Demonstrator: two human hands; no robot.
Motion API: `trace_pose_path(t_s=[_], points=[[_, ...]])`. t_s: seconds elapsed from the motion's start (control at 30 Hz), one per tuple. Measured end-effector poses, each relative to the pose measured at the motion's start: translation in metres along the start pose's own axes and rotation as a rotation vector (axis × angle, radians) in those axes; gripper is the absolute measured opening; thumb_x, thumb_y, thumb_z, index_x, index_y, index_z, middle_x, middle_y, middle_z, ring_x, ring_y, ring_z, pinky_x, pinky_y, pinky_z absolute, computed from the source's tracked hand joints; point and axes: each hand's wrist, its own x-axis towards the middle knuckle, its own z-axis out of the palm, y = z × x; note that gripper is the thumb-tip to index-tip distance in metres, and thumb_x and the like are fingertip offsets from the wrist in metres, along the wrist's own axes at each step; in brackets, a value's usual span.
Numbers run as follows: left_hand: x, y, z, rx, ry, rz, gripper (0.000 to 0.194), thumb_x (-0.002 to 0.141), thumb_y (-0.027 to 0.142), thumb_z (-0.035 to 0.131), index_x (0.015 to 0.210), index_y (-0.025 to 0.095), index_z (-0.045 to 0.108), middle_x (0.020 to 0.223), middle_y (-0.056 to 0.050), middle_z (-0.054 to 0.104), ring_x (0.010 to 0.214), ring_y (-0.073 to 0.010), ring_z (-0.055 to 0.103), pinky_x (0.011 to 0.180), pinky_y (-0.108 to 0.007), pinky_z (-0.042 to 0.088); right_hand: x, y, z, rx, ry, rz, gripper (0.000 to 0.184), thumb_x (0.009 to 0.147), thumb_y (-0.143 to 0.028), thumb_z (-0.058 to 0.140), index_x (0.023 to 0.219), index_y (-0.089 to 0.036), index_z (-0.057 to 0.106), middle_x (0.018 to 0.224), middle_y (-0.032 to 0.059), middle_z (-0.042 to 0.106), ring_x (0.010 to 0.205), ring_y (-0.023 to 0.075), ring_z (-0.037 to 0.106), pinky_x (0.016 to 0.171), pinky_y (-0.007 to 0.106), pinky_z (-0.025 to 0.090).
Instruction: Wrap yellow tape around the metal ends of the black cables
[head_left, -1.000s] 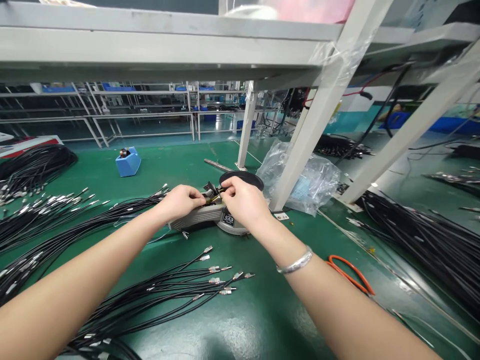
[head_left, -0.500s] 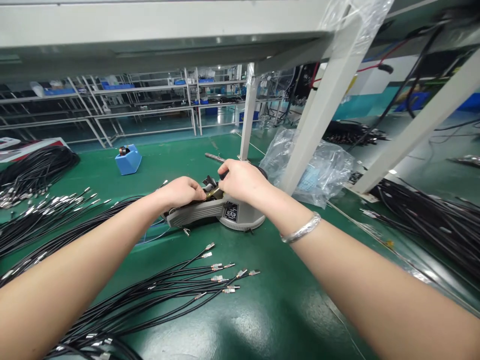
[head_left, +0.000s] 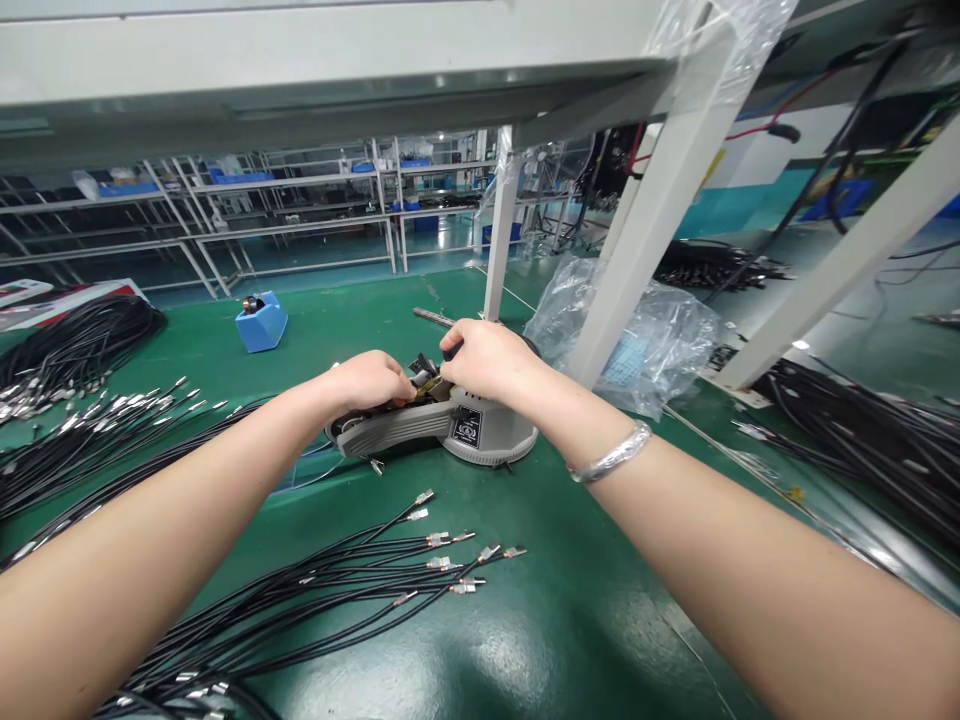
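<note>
A grey tape dispenser (head_left: 420, 428) with a round body sits on the green bench (head_left: 525, 620). My left hand (head_left: 371, 382) and my right hand (head_left: 484, 362) meet over its top, fingers pinched on a small brownish strip or part (head_left: 429, 383) at the dispenser's mouth. What exactly lies between the fingertips is too small to tell. A silver bracelet (head_left: 611, 455) is on my right wrist. A bundle of black cables with metal terminals (head_left: 420, 560) lies in front of the dispenser, near me.
More black cable bundles lie at the left (head_left: 82, 420) and right (head_left: 870, 440). A blue bin (head_left: 261, 322) stands at the back left. A crumpled clear plastic bag (head_left: 637, 340) sits beside white frame legs (head_left: 645, 210). A shelf (head_left: 300, 70) hangs overhead.
The view has shifted down and slightly right. Both hands stay together on the dispenser; my right hand has moved a little back over its round body.
</note>
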Motion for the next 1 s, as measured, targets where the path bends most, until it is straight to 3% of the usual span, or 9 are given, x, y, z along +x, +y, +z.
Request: trace_pose_path(t_s=[0.27, 0.53, 1.0], points=[[0.0, 0.001, -0.0003, -0.004, -0.003, -0.014, 0.01, 0.061, 0.028, 0.06, 0.057, 0.021, 0.065, 0.065, 0.0, 0.067, 0.064, -0.0178, 0.058, 0.054, -0.027, 0.039, 0.0024, 0.0001, -0.0007, 0.008, -0.04, 0.071, 0.016, 0.058, -0.009, 0.069, 0.068, -0.021, 0.064, 0.062, 0.0012, 0.06, 0.054, 0.0179, 0.058, 0.051, 0.031, 0.042], [-0.0021, 0.001, -0.0012, -0.023, -0.018, -0.017, 0.01, 0.061, 0.028, 0.06, 0.06, 0.02, 0.066, 0.066, 0.0, 0.067, 0.063, -0.0171, 0.057, 0.054, -0.026, 0.039, 0.001, -0.0044, -0.0071, 0.022, -0.096, 0.127, 0.027, 0.062, -0.016, 0.067, 0.088, -0.019, 0.068, 0.08, 0.0047, 0.068, 0.066, 0.0194, 0.063, 0.058, 0.029, 0.045], [-0.003, 0.0017, 0.0028, -0.06, 0.03, -0.041, 0.009, 0.061, 0.027, 0.06, 0.06, 0.02, 0.066, 0.064, 0.001, 0.064, 0.06, -0.0152, 0.054, 0.053, -0.025, 0.037, 0.0024, -0.0021, -0.0063, 0.041, -0.104, 0.174, 0.032, 0.061, -0.017, 0.065, 0.092, -0.022, 0.069, 0.088, 0.0033, 0.069, 0.063, 0.0164, 0.061, 0.055, 0.027, 0.042]])
